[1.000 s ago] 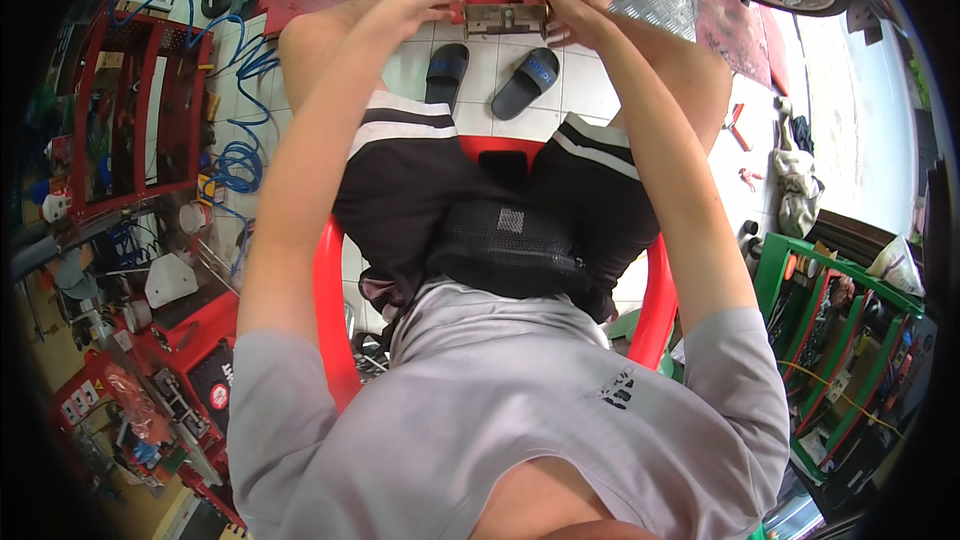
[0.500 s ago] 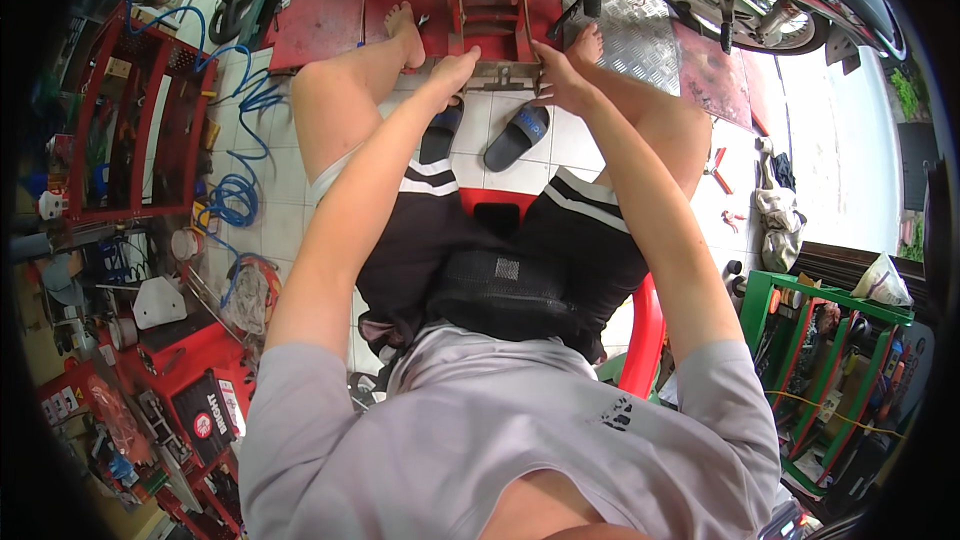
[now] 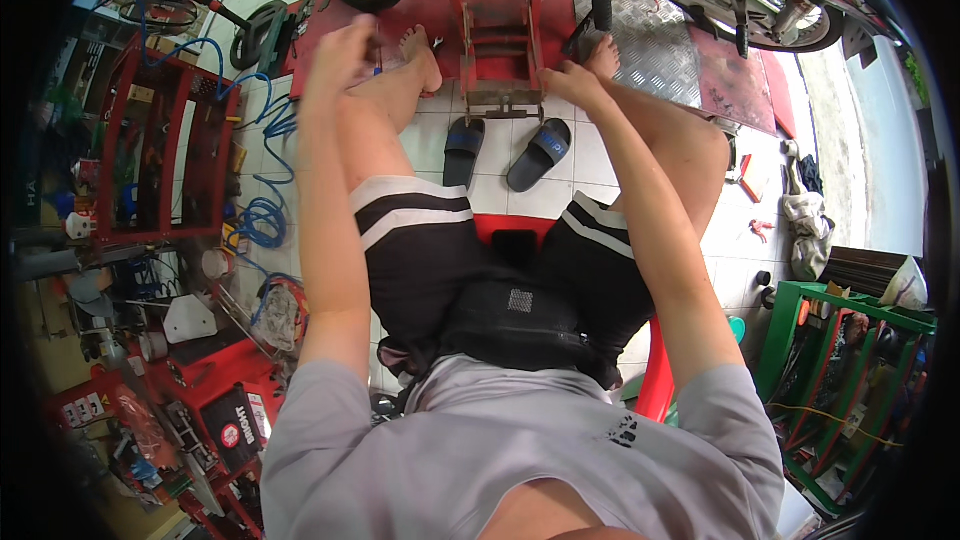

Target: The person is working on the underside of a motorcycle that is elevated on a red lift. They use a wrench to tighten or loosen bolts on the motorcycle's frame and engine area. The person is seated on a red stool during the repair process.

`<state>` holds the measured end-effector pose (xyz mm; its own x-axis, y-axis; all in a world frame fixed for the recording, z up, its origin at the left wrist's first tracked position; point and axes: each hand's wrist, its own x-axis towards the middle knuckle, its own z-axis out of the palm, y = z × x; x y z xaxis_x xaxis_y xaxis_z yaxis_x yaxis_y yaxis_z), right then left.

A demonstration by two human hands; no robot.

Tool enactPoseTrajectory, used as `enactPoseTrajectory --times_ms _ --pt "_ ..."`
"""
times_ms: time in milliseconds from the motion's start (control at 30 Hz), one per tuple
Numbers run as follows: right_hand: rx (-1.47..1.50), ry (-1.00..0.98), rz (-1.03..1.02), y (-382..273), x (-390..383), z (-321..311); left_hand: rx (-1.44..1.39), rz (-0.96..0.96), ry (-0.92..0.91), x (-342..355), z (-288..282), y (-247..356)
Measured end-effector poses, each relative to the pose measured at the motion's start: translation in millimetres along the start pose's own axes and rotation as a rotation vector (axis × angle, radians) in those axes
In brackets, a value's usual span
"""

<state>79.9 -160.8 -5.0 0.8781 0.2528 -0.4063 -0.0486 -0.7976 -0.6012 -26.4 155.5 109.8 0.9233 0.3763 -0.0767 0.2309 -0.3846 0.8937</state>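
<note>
Red metal frame stands at the near edge of the red platform, about the middle of that edge, with its brownish crosspiece reaching past the edge, above the tiled floor. A pair of dark sandals lies on the tiles just on the near side of it. Right hand is at the right upright of the frame, its fingers pointing to the metal; whether they grip it, only touch it or stay slightly apart, I cannot tell. Left hand is well apart from the frame, above the left part of the platform's near edge and near the left foot. It is blurred, so I cannot tell if its fingers are wide or narrow, or if they hold something.

In my judgement, the step in hand is handling the frame by its near end, with only the right hand close. For a next move on it, I think a sure hold on both uprights would be called for, with the bare feet clear of the metal.
</note>
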Motion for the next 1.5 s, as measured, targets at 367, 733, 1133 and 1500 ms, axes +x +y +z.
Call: enactPoseTrajectory --times_ms 367,733,1133,1500 --pt "0.023 0.136 -0.091 -15 -8 -5 -0.766 -0.661 -0.568 57 3 -198" --pt "-0.006 0.175 -0.159 -3 7 0 -0.852 -0.708 -0.576 61 25 -171" --pt "-0.037 0.217 -0.187 -7 4 -1 -0.847 -0.729 -0.568 56 29 -164" --pt "0.025 0.206 -0.119 -9 7 0 -0.857 -0.741 -0.554 55 29 -156"
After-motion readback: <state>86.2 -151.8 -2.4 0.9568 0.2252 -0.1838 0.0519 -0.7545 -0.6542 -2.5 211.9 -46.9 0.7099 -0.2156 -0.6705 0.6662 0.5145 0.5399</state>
